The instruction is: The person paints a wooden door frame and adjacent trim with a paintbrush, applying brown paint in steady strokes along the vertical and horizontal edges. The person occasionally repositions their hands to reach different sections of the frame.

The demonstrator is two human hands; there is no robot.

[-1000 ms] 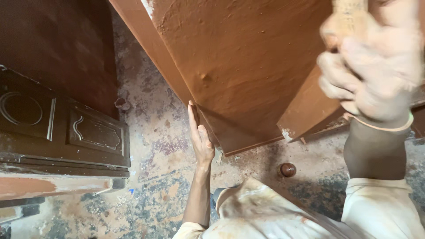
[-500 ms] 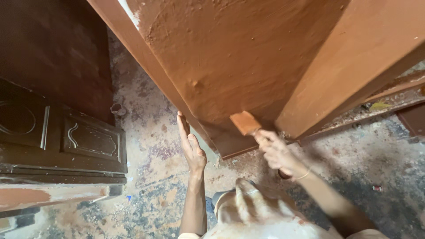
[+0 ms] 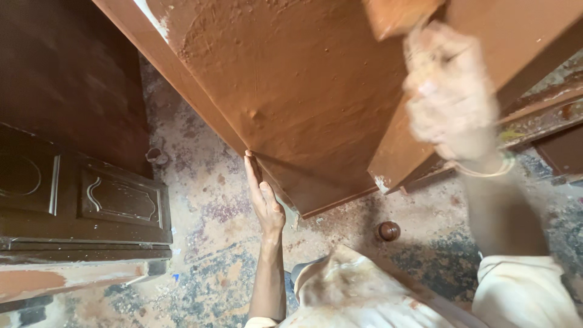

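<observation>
1. My left hand (image 3: 264,197) lay flat and open, fingers together, pressed against the lower edge of the brown-coated door panel (image 3: 291,103); it braced and gripped nothing.
2. My right hand (image 3: 449,97) was raised close to the camera and blurred. It was closed around a brown block (image 3: 398,15), seemingly a sanding or rubbing pad, held against the panel's upper face. How tightly the fingers wrapped it I could not tell.
3. The panel stood tilted in front of me. Its long axis ran from the upper left down to the lower right, and its bottom corner (image 3: 379,182) pointed at the floor near my knees.
4. Risk noted: the panel was steadied only by an open palm. In my judgement, hard pressure from the block could push the lower edge off that palm and let the panel slide or swing.
5. Second risk: the coating looked uneven and possibly fresh, so the bracing palm could smear it.
6. A small round brown knob (image 3: 388,231) lay on the stained floor (image 3: 206,200) just beside my knee, apart from the panel.
7. A darker carved door (image 3: 91,194) lay to my left, well apart from the work.
</observation>
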